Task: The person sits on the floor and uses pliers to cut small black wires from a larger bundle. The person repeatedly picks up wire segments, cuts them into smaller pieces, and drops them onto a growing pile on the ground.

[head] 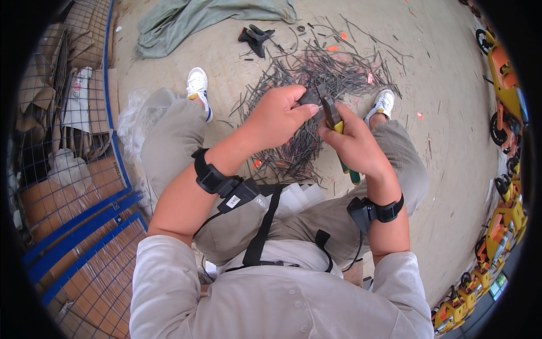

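My left hand (277, 112) pinches a short dark grey piece (310, 98) between thumb and fingers; it looks like a thick bit of cable or rubber. Close to its right side are the metal jaws of a pair of pliers (324, 96). A thin pale strand seems to run between the piece and the jaws, though whether they grip it cannot be made out. My right hand (358, 142) is closed around the pliers' yellow and green handles. Below both hands, a heap of cut dark strips (300, 159), resembling cable sheathing, covers the floor between my feet.
Beyond the heap lie a black glove (256, 40) and a grey-green cloth or tarp (211, 25). At left stands a blue wire-mesh cage (109, 76) holding cardboard, with clear plastic bags (142, 112) beside it. Yellow and orange wheeled vehicles (506, 89) line the right side.
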Tool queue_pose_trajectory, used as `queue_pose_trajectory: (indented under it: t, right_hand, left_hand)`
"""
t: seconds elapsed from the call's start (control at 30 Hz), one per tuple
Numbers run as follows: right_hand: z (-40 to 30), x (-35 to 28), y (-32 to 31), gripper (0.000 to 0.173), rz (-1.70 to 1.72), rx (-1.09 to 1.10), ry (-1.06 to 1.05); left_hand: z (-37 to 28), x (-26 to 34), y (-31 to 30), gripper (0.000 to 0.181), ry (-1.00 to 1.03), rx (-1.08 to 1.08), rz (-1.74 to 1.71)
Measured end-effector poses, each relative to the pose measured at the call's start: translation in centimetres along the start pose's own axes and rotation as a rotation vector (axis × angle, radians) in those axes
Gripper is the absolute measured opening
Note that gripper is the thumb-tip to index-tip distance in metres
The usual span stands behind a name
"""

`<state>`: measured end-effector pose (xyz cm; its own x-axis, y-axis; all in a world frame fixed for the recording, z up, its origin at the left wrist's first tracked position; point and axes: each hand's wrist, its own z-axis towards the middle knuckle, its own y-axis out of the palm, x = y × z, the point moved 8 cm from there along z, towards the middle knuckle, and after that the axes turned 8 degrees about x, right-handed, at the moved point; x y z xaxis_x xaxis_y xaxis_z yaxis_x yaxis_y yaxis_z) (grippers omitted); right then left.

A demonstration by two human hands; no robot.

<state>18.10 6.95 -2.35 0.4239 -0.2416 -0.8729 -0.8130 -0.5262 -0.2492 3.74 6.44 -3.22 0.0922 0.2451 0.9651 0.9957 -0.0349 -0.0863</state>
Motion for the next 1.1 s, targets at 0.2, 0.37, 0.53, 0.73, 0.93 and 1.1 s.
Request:
queue_pose_trajectory:
  t: [0.2, 0.37, 0.53, 0.73, 0.93, 1.1]
  right_hand:
    - [0.4, 0.3, -0.8, 0.021, 0.056, 0.076, -0.089]
    - [0.4, 0.1, -2.3, 0.021, 0.101, 0.125, -0.055]
    - [0.8, 0.8, -4.5, 0.022, 0.097, 0.179, -0.02]
    - [0.4, 0.1, -5.3, 0.022, 0.041, 0.223, -0.071]
    - [0.4, 0.5, -7.2, 0.022, 0.107, 0.286, -0.062]
    - [0.7, 3.1, -12.4, 0.022, 0.319, 0.53, 0.006]
  left_hand:
    - [-0.2, 0.0, -0.1, 0.019, -0.048, -0.015, -0.078]
    - [-0.4, 0.0, -0.6, 0.019, -0.079, -0.027, -0.088]
    - [-0.8, -0.2, -1.3, 0.018, -0.121, -0.04, -0.079]
    - [-1.2, 0.1, -1.2, 0.016, -0.139, -0.069, -0.162]
    - [-1.2, -0.2, -1.8, 0.01, -0.111, -0.061, -0.169]
    - [-1.5, -1.2, -3.8, 0.01, -0.136, -0.014, -0.168]
